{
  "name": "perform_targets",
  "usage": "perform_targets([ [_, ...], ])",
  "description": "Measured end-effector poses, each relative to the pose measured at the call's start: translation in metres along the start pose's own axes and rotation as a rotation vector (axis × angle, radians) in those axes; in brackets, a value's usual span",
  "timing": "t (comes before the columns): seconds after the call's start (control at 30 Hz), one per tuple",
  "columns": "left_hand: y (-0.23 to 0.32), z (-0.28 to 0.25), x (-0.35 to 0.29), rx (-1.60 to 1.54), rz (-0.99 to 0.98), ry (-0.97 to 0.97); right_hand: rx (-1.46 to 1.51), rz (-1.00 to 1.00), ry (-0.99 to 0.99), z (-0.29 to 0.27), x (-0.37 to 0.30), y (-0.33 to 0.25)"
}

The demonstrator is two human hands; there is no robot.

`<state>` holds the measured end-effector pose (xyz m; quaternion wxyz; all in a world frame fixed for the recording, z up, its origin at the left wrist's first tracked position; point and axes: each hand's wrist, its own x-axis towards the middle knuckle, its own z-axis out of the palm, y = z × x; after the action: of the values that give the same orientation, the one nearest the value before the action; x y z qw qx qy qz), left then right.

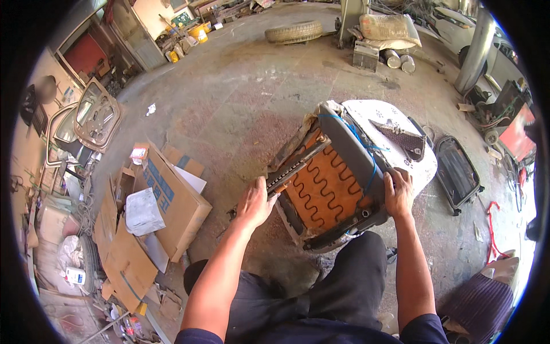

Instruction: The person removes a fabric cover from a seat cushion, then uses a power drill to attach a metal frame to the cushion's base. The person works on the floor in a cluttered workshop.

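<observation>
A car seat lies tipped before my knees, its underside showing orange padding crossed by wavy wire springs. Along its left side runs a dark metal seat rail with a toothed strip. My left hand is closed round the near end of that rail. Over the seat's dark edge, at its right, my right hand has its fingers curled in a grip. Blue cord is tied across the dark panel, next to a white patterned cover. What lies beneath the seat is hidden.
Cardboard boxes lean in a pile at left, near car door frames. A black-framed panel lies on the floor at right, near a red strap. Farther off are a tire, sacks and a metal post.
</observation>
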<state>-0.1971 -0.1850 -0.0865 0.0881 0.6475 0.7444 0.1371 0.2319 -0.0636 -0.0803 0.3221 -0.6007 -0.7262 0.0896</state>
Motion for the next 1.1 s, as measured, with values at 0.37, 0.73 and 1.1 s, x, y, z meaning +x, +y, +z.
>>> perform_targets([
  [0.37,-0.112,0.017,0.129,-0.955,-0.308,-0.433,0.019,0.059,0.014,0.002,0.005,-0.006],
  [0.73,-0.106,0.008,0.207,-1.264,-0.061,-0.569,0.003,0.111,0.002,-0.002,0.003,-0.010],
  [1.1,-0.067,0.080,0.234,-0.123,0.338,0.091,-0.053,0.159,0.004,0.001,0.003,-0.014],
])
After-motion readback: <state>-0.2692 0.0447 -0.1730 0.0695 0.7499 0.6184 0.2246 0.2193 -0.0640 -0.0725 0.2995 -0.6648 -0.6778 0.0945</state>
